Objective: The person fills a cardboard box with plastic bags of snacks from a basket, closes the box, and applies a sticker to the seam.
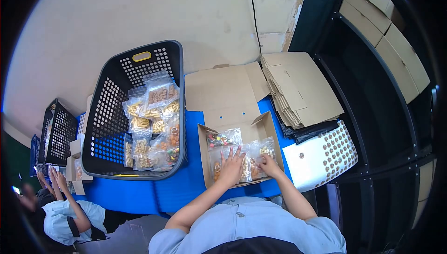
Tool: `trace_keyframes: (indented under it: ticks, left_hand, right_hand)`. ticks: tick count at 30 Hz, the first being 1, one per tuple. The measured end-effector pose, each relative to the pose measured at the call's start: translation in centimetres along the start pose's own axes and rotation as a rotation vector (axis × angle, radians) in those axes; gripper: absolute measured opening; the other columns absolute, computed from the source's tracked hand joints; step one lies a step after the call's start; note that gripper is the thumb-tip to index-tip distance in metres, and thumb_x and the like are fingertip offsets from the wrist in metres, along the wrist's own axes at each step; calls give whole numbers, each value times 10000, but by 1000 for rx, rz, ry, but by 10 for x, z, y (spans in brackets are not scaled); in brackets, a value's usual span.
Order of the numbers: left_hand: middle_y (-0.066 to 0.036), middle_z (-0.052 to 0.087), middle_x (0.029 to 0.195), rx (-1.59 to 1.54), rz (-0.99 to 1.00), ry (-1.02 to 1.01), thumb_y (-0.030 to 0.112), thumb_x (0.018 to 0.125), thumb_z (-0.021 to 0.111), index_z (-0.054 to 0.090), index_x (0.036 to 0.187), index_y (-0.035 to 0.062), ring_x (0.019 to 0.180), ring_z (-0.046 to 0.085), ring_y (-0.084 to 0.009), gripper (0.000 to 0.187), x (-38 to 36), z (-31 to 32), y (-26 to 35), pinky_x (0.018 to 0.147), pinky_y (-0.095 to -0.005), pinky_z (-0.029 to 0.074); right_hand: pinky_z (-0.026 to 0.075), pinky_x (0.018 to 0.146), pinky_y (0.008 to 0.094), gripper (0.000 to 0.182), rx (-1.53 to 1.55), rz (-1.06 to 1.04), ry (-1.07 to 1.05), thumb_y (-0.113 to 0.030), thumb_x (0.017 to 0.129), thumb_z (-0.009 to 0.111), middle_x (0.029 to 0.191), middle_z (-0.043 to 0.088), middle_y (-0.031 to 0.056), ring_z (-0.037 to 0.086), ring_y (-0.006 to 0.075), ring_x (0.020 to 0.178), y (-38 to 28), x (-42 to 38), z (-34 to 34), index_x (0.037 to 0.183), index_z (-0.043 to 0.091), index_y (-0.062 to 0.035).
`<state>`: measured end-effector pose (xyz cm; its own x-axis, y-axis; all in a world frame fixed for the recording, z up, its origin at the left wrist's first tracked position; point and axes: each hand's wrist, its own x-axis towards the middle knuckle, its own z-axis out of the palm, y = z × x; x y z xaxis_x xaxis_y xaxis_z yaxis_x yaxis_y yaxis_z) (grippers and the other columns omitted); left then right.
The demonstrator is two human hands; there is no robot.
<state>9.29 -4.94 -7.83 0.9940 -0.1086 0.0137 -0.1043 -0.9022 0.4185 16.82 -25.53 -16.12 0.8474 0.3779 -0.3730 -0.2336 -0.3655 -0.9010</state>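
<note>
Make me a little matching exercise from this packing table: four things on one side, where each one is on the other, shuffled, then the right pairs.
1. Large black plastic basket with round holes
2. Open brown cardboard box
3. Stack of flat brown cardboard
4. White sheet with round brown stickers

A. Lying on black plastic
B. Leftmost of the four, with clear snack bags heaped inside
C. Just right of the near half of 2
D. Under the left hand and right hand

Pairs: 1-B, 2-D, 3-A, 4-C
</note>
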Motion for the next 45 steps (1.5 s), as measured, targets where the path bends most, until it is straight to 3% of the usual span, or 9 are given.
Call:
trace_keyframes:
  ticks: [4, 7, 19, 24, 27, 29, 33, 39, 45]
  left_hand:
    - [-112, 245, 1523, 23, 50, -105, 259, 809, 634, 378, 1411, 153, 1409, 183, -371, 663, -9, 4, -2, 1084, -657, 98]
    - [-107, 247, 1522, 73, 67, -218, 359, 764, 695, 336, 1437, 178, 1413, 163, -377, 784, -11, 11, -7, 1092, -643, 91]
    - [-158, 93, 1553, 73, -60, -51, 500, 803, 629, 206, 1494, 213, 1417, 69, -426, 860, -13, 5, -4, 1080, -657, 84]
    - [-171, 73, 1555, -79, -210, 204, 457, 861, 586, 179, 1500, 201, 1413, 38, -449, 799, -6, 10, -29, 1105, -608, 113]
    - [-178, 114, 1547, -120, -207, 157, 444, 889, 544, 213, 1488, 196, 1399, 91, -470, 728, -10, 16, -43, 1111, -579, 151]
    - [-185, 150, 1536, -162, -320, -159, 434, 913, 496, 257, 1470, 199, 1375, 162, -489, 650, -16, 17, -45, 1096, -598, 180]
    - [-176, 178, 1531, -68, -284, -106, 419, 904, 512, 303, 1449, 221, 1343, 238, -500, 616, -20, 25, -47, 1081, -605, 212]
    - [-190, 175, 1526, -123, -307, -132, 434, 926, 475, 267, 1462, 193, 1358, 197, -500, 624, -20, 3, -43, 1076, -635, 176]
    - [-210, 338, 1430, -380, 97, 141, 245, 887, 585, 354, 1408, 88, 1295, 386, -385, 591, -33, -154, 5, 1052, -494, 344]
  right_hand:
    - [511, 751, 386, 602, -504, 82, 65, -42, 785, 683, 987, 610, 180, 628, 309, 893, -71, -31, 7, 1311, 393, -68]
    - [456, 862, 417, 681, -743, -257, 339, -85, 724, 737, 1120, 521, 214, 542, 366, 1027, -72, -41, 14, 1330, 425, -86]
    - [306, 1036, 525, 606, -899, -443, 264, -306, 825, 667, 1319, 415, 243, 350, 422, 1256, -79, -44, 19, 1380, 446, -201]
    - [115, 1107, 588, 588, -1012, -327, -88, -499, 880, 533, 1494, 270, 202, 184, 411, 1398, -74, -41, 27, 1404, 416, -259]
    - [100, 1112, 583, 571, -999, -248, -198, -502, 905, 492, 1492, 271, 211, 191, 391, 1404, -78, -38, 23, 1414, 402, -258]
    - [113, 1108, 586, 565, -958, -294, -136, -488, 918, 480, 1484, 286, 216, 204, 389, 1400, -76, -33, 21, 1419, 392, -242]
    - [143, 1108, 571, 566, -996, -235, 37, -447, 945, 452, 1474, 308, 213, 226, 379, 1395, -71, -26, 8, 1434, 356, -179]
    - [233, 1097, 534, 544, -911, -128, -86, -386, 953, 461, 1440, 349, 238, 283, 375, 1371, -90, -26, -7, 1412, 371, -107]
    - [274, 1100, 459, 498, -813, -410, 233, -270, 945, 516, 1421, 365, 255, 288, 405, 1358, -143, -6, -16, 1380, 400, -57]
